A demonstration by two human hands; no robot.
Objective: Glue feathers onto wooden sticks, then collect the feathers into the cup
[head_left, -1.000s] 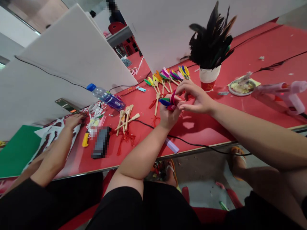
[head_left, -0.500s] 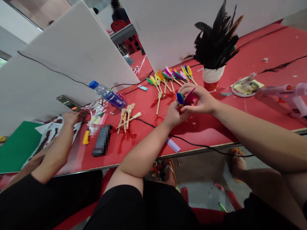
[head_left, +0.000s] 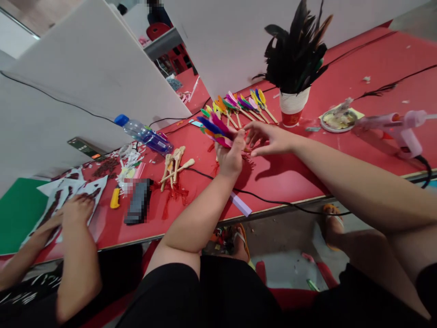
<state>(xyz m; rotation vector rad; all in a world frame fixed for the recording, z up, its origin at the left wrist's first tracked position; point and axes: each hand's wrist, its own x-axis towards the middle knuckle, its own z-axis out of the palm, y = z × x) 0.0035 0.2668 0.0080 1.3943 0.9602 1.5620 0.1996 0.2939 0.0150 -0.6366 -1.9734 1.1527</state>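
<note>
My left hand (head_left: 232,157) is closed round a bunch of coloured feathers (head_left: 214,129), blue, magenta and orange, pointing up to the left. What the feathers are fixed to is hidden in the fist. Just to the right, my right hand (head_left: 268,138) has its fingers apart, close to the left hand and holding nothing that shows. Behind both hands lies a row of wooden sticks tipped with bright feathers (head_left: 239,104). Bare wooden sticks (head_left: 175,167) with red tassels (head_left: 170,196) rest in a small pile to the left.
A paper cup (head_left: 292,109) holds black feathers (head_left: 293,54). Right of it are a stained dish (head_left: 337,120) and a pink glue gun (head_left: 398,125). A bottle (head_left: 145,134), a yellow cutter (head_left: 115,198) and a co-worker's hands (head_left: 77,212) are leftward. A black cable crosses the table.
My hands have drawn apart: the left now holds the feathers upright to the left, while the right has let go and spread its fingers. The co-worker's hand has come nearer onto the paper.
</note>
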